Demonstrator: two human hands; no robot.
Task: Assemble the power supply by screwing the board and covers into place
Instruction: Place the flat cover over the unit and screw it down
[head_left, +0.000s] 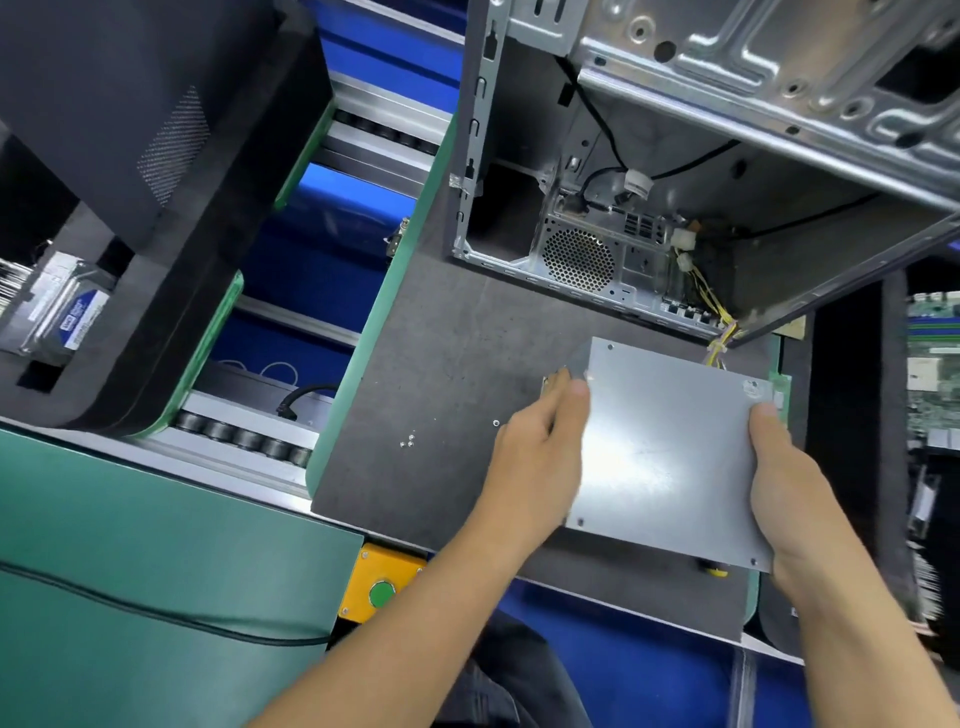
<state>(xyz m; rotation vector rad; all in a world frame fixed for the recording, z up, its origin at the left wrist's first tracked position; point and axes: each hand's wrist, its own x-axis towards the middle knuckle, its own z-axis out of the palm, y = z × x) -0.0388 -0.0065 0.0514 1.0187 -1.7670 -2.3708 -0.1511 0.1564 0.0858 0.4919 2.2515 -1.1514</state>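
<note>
Squarely between left hand (535, 457), right hand (795, 488), power supply (670, 447)

The hard drive (62, 306) label reads "WD"; the rest is illegible.

Hard drive (62, 306) label blurred
</note>
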